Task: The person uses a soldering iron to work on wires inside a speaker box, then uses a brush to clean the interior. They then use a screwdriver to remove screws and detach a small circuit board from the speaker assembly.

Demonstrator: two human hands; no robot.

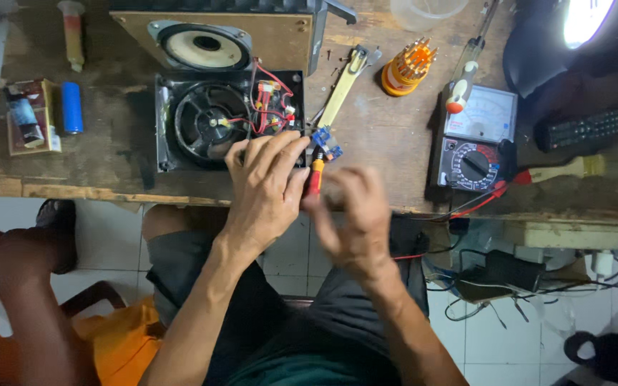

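My left hand (265, 187) rests at the front edge of the wooden workbench (380, 121), its fingers spread over the lower right corner of an open black speaker box (202, 118) with red wires and a small circuit board. Between thumb and fingers it pinches a small tool with a red and yellow handle (315, 175), beside a small blue part (325, 139). My right hand (355, 214) is blurred, just right of that tool, fingers curled; whether it touches the handle is unclear.
A brown baffle with a speaker cone (205, 44) lies behind the box. An analogue multimeter (475, 139) with red leads, an orange bit holder (408, 68), a remote control (584, 129), a blue cell (71, 107) and a yellow-handled tool (345, 82) lie about. Another person's arm (16, 286) is at lower left.
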